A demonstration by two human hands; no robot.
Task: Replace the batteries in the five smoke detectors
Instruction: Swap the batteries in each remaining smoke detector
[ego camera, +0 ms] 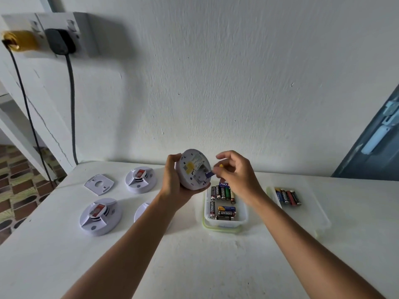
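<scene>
My left hand holds a white round smoke detector above the table, its back side with the open battery bay turned toward me. My right hand pinches a blue and yellow battery at the edge of that bay. Two more detectors lie face up at the left, and a third is mostly hidden behind my left forearm. A detached white mounting plate lies at the far left.
A clear plastic tub with several batteries sits under my right wrist. To its right lies a clear lid holding several more batteries. The white table meets a white wall; two cables hang from wall sockets at the left.
</scene>
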